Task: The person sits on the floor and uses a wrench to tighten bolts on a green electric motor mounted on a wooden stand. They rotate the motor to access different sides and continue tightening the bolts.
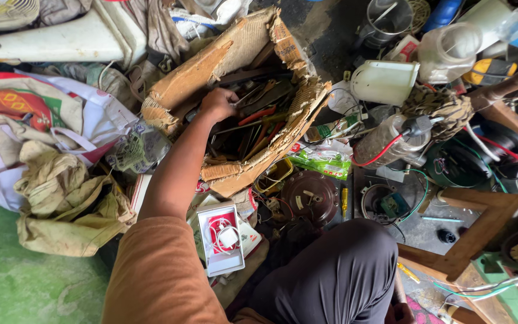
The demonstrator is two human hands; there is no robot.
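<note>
Deep in the torn cardboard box (pixel 241 102), left hand (pixel 218 103) is curled among the jumbled hand tools (pixel 259 120); whether it grips one, cannot tell. Orange-handled pliers (pixel 258 115) lie just right of knuckles. Best to lift slowly, untangling first. Right hand unseen.

The left hand (pixel 218 103) reaches into a torn cardboard box (pixel 235 57) of tools (grip seemingly closed, partly hidden).

Left hand (pixel 218 103) inside the cardboard box (pixel 253 48), among tools (pixel 259 117). Cloth bags (pixel 61 144) lie left of the box; motor housing (pixel 310 197) before it.
</note>
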